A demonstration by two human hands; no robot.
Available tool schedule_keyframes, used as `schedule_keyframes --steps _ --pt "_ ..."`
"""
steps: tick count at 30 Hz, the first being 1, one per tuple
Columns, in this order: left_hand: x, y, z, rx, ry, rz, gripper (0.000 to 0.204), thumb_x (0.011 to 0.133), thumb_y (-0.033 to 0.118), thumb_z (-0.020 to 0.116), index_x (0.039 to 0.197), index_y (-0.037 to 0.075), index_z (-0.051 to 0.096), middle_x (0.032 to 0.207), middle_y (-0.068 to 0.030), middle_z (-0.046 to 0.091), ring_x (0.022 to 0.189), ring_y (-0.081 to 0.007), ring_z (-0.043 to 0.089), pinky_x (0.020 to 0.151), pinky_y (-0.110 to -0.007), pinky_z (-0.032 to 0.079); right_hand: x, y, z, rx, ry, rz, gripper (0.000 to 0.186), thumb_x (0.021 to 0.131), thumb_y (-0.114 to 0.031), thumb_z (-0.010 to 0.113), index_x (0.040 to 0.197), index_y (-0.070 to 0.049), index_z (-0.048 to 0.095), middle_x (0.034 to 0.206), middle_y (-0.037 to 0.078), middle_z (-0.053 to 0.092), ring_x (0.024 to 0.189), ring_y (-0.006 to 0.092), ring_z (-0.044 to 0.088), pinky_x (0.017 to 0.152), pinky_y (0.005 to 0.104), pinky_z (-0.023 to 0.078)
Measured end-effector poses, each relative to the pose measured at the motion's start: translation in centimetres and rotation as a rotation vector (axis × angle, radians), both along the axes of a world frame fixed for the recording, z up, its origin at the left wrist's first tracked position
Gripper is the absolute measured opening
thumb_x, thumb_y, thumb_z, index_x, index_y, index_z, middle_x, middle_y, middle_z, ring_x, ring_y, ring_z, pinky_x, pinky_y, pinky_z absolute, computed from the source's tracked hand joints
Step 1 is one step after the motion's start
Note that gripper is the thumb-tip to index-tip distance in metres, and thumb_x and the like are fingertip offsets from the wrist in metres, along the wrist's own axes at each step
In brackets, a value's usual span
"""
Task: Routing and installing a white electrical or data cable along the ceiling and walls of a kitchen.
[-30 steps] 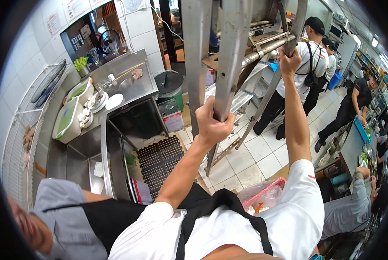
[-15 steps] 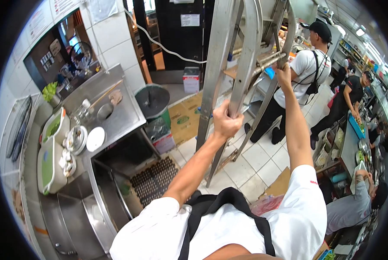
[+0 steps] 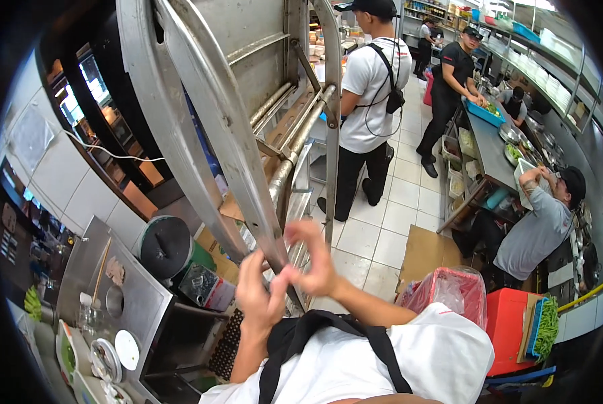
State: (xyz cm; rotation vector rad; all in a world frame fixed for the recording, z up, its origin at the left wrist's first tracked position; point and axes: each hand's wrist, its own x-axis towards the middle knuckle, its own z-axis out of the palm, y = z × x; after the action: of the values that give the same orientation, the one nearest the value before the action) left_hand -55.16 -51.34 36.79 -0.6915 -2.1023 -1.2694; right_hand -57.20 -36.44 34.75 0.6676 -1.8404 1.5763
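A tall folding metal frame, like a stepladder (image 3: 230,114), stands tilted in front of me, with scuffed silver rails and crossbars. My left hand (image 3: 259,296) is raised by the lower end of its nearest rail, fingers apart and pointing up. Close beside it, my right hand (image 3: 313,262) has its fingers spread and curved, blurred by motion. The hands nearly meet in front of the rail. I cannot tell whether any fingertip touches the metal; neither hand grips it.
A steel sink counter (image 3: 143,303) with dishes and a lidded bin (image 3: 166,246) are on the left. A co-worker in white (image 3: 382,87) stands just beyond the frame. To the right are a pink-bagged bin (image 3: 449,289), a red box (image 3: 510,323), cardboard (image 3: 426,249) and other workers at a counter.
Both hands have let go of the metal frame and come together low in front of me. The view has turned right, so the frame now appears further left.
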Motion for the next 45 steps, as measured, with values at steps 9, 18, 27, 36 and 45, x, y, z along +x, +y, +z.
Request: schedule_keyframes --steps 9,18,27,36,45 --pt "-5.5 -7.8 -13.2 0.082 -0.441 -0.088 0.066 0.066 0.015 0.079 0.12 -0.003 0.045 0.108 -0.0153 0.054 0.1 -0.0203 0.055 0.088 -0.035 0.045 1.1 -5.8 -2.7 -0.207 -0.412 0.03 0.013 0.082 -0.01 0.073 0.08 -0.003 0.062 0.068 -0.001 0.058 0.06 0.0074 0.053 0.054 0.0253 0.044" --pt "-14.0 -6.9 -12.4 0.229 -0.173 -0.085 0.036 0.057 0.01 0.074 0.087 0.001 0.057 0.066 -0.012 0.061 0.055 -0.0236 0.06 0.054 -0.032 0.049 -2.9 -6.5 -2.3 -0.304 -0.4 -0.13 0.022 0.078 -0.001 0.074 0.072 -0.004 0.053 0.054 0.0 0.051 0.045 0.0073 0.048 0.039 0.0241 0.037" --pt "-22.8 -10.5 -9.4 0.181 0.099 -0.102 0.024 0.056 0.009 0.069 0.071 0.004 0.051 0.055 -0.0095 0.049 0.046 -0.0205 0.048 0.048 -0.032 0.042 -2.1 -2.5 -0.3 -0.36 -0.4 -0.224 0.02 0.079 0.004 0.069 0.076 -0.003 0.05 0.054 0.003 0.052 0.041 0.0082 0.049 0.037 0.0232 0.04" --pt "-24.9 -11.3 -12.8 0.153 0.104 -0.064 0.027 0.055 0.008 0.069 0.072 0.003 0.048 0.055 -0.0103 0.047 0.045 -0.026 0.048 0.047 -0.033 0.042 -2.6 -1.5 -0.8 -0.241 -0.502 -0.265 0.022 0.077 0.0 0.072 0.072 -0.004 0.051 0.054 0.001 0.053 0.043 0.0074 0.05 0.038 0.0225 0.038" --pt "-24.1 -10.9 -17.0 0.13 0.045 -0.14 0.046 0.055 0.009 0.07 0.099 0.0 0.06 0.066 -0.0115 0.06 0.053 -0.0231 0.058 0.053 -0.031 0.048 0.9 -1.3 -2.6 -0.321 -0.551 -0.592 0.019 0.08 -0.004 0.071 0.074 -0.005 0.053 0.058 0.002 0.054 0.045 0.0095 0.052 0.041 0.0238 0.042"
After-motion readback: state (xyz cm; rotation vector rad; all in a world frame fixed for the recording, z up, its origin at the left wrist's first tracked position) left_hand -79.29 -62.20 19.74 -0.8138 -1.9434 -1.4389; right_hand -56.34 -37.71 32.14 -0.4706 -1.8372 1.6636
